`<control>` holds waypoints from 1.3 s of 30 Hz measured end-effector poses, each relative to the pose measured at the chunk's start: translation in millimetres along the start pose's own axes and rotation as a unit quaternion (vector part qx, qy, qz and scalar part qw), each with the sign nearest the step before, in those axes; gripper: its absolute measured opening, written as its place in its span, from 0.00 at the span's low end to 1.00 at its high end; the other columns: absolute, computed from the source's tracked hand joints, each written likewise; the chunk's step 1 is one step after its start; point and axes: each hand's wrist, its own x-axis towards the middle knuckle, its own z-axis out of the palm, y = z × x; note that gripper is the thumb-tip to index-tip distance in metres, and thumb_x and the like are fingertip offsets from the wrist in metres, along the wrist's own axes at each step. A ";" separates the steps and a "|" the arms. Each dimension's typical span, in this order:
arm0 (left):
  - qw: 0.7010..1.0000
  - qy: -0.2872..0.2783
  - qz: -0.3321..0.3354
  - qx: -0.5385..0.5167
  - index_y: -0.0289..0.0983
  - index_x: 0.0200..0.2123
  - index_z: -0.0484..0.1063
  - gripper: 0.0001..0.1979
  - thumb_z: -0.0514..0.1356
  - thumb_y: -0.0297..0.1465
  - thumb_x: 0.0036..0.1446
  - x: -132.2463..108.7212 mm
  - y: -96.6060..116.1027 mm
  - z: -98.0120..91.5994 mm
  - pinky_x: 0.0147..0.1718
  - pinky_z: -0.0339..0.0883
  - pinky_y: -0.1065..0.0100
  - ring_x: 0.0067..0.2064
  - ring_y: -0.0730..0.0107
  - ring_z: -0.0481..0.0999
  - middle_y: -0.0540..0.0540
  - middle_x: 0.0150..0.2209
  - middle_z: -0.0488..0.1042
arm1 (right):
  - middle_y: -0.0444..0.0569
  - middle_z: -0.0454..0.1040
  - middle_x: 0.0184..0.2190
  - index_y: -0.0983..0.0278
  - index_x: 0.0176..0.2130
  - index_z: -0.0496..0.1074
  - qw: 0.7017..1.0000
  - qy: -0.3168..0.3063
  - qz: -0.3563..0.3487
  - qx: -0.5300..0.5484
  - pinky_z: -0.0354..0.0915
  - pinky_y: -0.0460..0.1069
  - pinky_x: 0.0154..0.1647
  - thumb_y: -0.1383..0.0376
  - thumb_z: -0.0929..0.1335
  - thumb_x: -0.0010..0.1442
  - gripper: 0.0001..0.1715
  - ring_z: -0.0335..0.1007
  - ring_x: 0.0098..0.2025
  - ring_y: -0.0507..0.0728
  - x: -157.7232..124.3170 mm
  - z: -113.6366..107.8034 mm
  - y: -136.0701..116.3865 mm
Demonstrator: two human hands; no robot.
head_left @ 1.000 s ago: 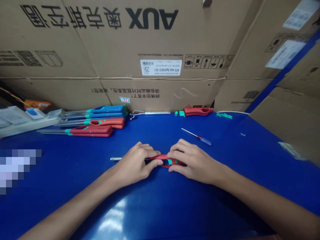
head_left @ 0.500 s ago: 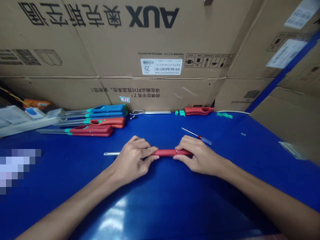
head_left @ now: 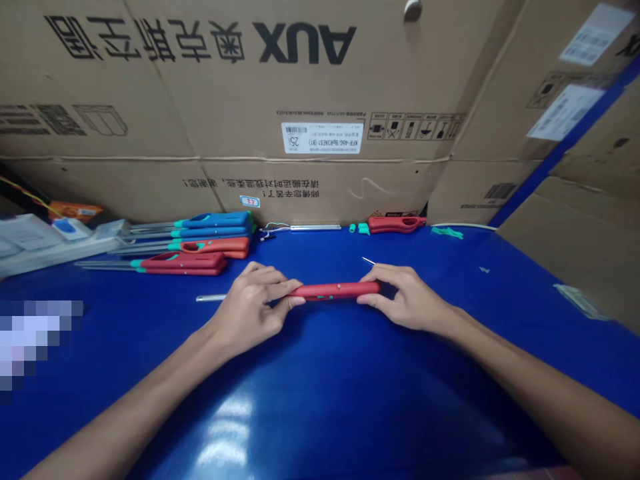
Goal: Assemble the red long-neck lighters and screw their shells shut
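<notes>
A red stick lighter [head_left: 334, 291] with a thin metal nozzle pointing left is held level just above the blue table [head_left: 320, 400]. My left hand [head_left: 250, 308] is closed round its front end, where the handle meets the nozzle. My right hand [head_left: 406, 296] pinches the rear end of the red handle between thumb and fingers. The handle's narrow edge faces me. A small screwdriver lies behind my right hand, mostly hidden, with only its metal tip [head_left: 368, 261] showing.
Several finished blue and red lighters [head_left: 200, 241] lie in a stack at the back left. A loose metal tube [head_left: 310, 227], a red handle [head_left: 396, 223] and small teal parts [head_left: 448, 232] lie along the cardboard boxes [head_left: 300, 100] that wall the table's back and right.
Both hands have lifted the lighter away from me and turned it from its flat side, trigger opening showing, onto its narrow edge. My right hand now covers most of the screwdriver.
</notes>
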 end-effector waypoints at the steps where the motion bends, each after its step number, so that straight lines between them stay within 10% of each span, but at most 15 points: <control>1: 1.000 -0.008 -0.010 0.003 0.34 0.39 0.80 0.08 0.61 0.30 0.63 0.3 0.0 -0.9 0.36 0.62 0.63 0.30 0.68 0.76 0.47 0.31 0.80 | 0.47 0.75 0.30 0.64 0.33 0.76 1.000 0.004 0.013 0.021 0.62 0.51 0.36 0.63 0.73 0.56 0.06 0.68 0.32 0.56 0.7 0.9 -0.8; 8: 0.995 -0.090 -0.051 0.004 0.36 0.34 0.78 0.14 0.54 0.32 0.67 3.0 0.6 -3.8 0.33 0.62 0.65 0.29 0.67 0.76 0.48 0.27 0.79 | 0.43 0.75 0.26 0.62 0.52 0.66 0.963 -0.002 0.130 0.236 0.69 0.50 0.28 0.54 0.72 0.57 0.27 0.71 0.25 0.52 4.8 8.9 1.3; 12: 0.991 -0.122 -0.057 0.010 0.38 0.45 0.76 0.15 0.50 0.35 0.69 2.9 5.5 -5.1 0.37 0.66 0.64 0.35 0.64 0.78 0.46 0.37 0.81 | 0.42 0.73 0.22 0.64 0.45 0.70 0.935 0.008 0.180 0.307 0.65 0.47 0.22 0.50 0.72 0.57 0.24 0.67 0.20 0.50 5.6 12.1 -0.9; 20: 0.979 -0.090 0.098 0.152 0.31 0.51 0.73 0.18 0.50 0.37 0.70 3.5 8.1 -3.1 0.33 0.67 0.62 0.32 0.62 0.77 0.41 0.35 0.80 | 0.41 0.71 0.20 0.64 0.41 0.68 0.905 -0.028 0.229 0.358 0.65 0.47 0.22 0.46 0.71 0.57 0.26 0.67 0.19 0.50 5.5 13.9 -7.2; 32: 0.991 -0.109 0.033 0.075 0.34 0.45 0.75 0.14 0.52 0.34 0.69 0.6 8.3 -1.5 0.28 0.67 0.65 0.29 0.64 0.79 0.44 0.34 0.82 | 0.50 0.79 0.38 0.63 0.39 0.76 0.991 0.033 0.043 0.124 0.69 0.56 0.45 0.64 0.74 0.55 0.10 0.75 0.41 0.59 -1.5 20.0 -7.8; 39: 0.993 -0.086 0.030 0.076 0.30 0.47 0.74 0.16 0.54 0.35 0.68 0.1 14.6 1.8 0.34 0.71 0.62 0.34 0.60 0.80 0.39 0.37 0.81 | 0.51 0.80 0.33 0.63 0.38 0.78 0.994 0.081 -0.062 0.037 0.69 0.54 0.39 0.64 0.73 0.59 0.06 0.74 0.36 0.59 -7.0 23.9 -6.5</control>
